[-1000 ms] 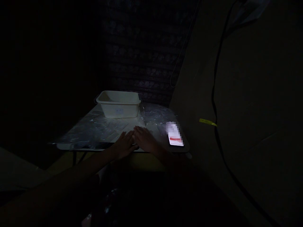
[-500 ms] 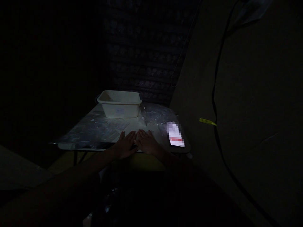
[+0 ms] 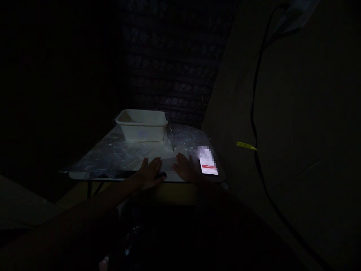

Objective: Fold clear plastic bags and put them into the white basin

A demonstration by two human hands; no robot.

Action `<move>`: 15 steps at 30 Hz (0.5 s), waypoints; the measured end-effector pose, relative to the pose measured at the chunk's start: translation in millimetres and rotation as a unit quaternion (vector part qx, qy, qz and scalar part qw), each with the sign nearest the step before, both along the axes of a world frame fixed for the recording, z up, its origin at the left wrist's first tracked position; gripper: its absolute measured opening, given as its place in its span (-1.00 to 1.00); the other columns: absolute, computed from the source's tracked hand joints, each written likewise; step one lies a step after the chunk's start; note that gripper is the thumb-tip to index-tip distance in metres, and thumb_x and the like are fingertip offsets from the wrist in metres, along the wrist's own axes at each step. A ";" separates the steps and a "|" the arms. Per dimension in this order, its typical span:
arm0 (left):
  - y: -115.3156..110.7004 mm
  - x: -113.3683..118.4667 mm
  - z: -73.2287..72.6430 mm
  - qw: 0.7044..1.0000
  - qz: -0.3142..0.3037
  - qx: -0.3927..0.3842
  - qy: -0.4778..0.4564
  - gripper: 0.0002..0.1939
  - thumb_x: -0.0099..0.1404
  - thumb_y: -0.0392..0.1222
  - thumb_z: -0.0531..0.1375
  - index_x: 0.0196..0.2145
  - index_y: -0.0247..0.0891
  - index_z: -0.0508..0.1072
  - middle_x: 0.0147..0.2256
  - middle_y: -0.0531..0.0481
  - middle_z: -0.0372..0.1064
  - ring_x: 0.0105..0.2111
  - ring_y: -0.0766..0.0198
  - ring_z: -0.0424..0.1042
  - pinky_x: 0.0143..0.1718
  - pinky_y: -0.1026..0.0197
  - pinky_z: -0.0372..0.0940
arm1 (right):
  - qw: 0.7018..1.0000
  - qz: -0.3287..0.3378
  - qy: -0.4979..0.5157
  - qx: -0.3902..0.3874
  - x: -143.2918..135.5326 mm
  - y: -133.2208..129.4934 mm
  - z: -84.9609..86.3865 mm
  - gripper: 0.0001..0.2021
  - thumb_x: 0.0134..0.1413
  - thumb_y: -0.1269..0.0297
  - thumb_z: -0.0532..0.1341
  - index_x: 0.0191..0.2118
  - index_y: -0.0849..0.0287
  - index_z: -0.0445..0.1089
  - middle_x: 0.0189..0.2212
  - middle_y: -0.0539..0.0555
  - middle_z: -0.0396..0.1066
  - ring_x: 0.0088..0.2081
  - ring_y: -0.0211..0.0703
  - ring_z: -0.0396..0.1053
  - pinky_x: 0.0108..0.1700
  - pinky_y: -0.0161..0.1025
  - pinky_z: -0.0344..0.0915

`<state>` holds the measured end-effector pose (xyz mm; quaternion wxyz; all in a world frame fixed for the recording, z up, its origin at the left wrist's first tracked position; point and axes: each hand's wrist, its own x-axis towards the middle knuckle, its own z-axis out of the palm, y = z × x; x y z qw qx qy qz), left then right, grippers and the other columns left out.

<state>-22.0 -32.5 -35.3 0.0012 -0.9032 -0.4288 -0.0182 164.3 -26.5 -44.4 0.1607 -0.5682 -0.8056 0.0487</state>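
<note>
In dim light, my left hand [image 3: 150, 174] lies flat near the front edge of a white table [image 3: 158, 152], fingers stretched out. Beside its thumb shows the rounded end of a dark, long object [image 3: 161, 175], partly under that hand. My right hand [image 3: 184, 168] is a little to the right, also flat with fingers extended, and holds nothing. Between the hands and under the fingertips there seems to be a clear plastic sheet or bag [image 3: 168, 162]. Right of my right hand, a phone [image 3: 209, 169] lies with its screen lit.
A white rectangular tub [image 3: 143, 131] stands at the back of the table. Crumpled clear plastic [image 3: 108, 158] covers the left side, and more plastic [image 3: 184, 135] lies behind my right hand. A black cable [image 3: 255, 113] with a yellow tag [image 3: 246, 145] hangs along the right wall.
My right hand has moved right, away from my left hand, opening a gap between them. The dark object's end by my left thumb now shows. My left hand has hardly moved.
</note>
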 end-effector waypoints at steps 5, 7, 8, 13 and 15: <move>-0.5 0.3 2.3 1.000 0.001 -0.014 0.007 -0.30 0.11 0.13 -0.23 0.05 -0.49 -0.09 0.07 -0.35 -0.26 0.07 0.02 -0.27 -0.06 -0.15 -0.37 | 1.000 -0.021 -0.002 0.020 6.0 -2.5 7.4 -0.54 -0.01 0.10 -0.11 -0.05 0.29 0.10 0.02 0.28 0.00 0.06 0.01 -0.14 0.01 0.09 -0.40; 0.4 0.2 1.4 1.000 0.000 -0.013 0.002 -0.31 0.12 0.12 -0.24 0.05 -0.49 -0.08 0.07 -0.35 -0.27 0.07 0.03 -0.27 -0.05 -0.14 -0.38 | 0.999 -0.027 -0.038 0.023 7.6 0.0 15.3 -0.62 0.01 0.17 -0.12 -0.12 0.25 0.19 -0.04 0.25 0.11 0.02 0.00 -0.04 0.00 0.10 -0.35; 0.7 0.2 1.3 1.000 0.001 -0.013 0.000 -0.31 0.12 0.12 -0.25 0.05 -0.49 -0.08 0.07 -0.35 -0.26 0.07 0.03 -0.27 -0.05 -0.14 -0.39 | 0.998 -0.030 -0.057 0.025 8.0 2.4 19.8 -0.66 0.01 0.22 -0.13 -0.16 0.23 0.23 -0.08 0.22 0.16 -0.02 -0.02 0.02 -0.01 0.09 -0.29; 0.0 0.4 9.8 0.999 0.004 -0.020 -0.029 -0.42 0.15 0.05 -0.24 0.00 -0.42 0.06 0.05 -0.31 -0.12 0.05 0.04 -0.14 -0.05 -0.12 -0.36 | 0.995 -0.025 -0.092 0.013 1.3 21.1 33.6 -0.73 -0.04 0.38 -0.09 -0.28 0.15 0.30 -0.25 0.13 0.29 -0.18 -0.10 0.17 -0.17 -0.13 0.04; 1.0 -0.1 15.8 0.997 0.002 -0.029 -0.067 -0.51 0.15 0.02 -0.20 -0.09 -0.32 0.19 0.00 -0.24 0.03 0.01 0.05 -0.03 -0.05 -0.11 -0.32 | 0.995 -0.032 -0.095 0.003 -4.5 28.5 32.0 -0.76 -0.07 0.37 -0.06 -0.32 0.15 0.32 -0.27 0.14 0.28 -0.19 -0.08 0.16 -0.22 -0.16 0.08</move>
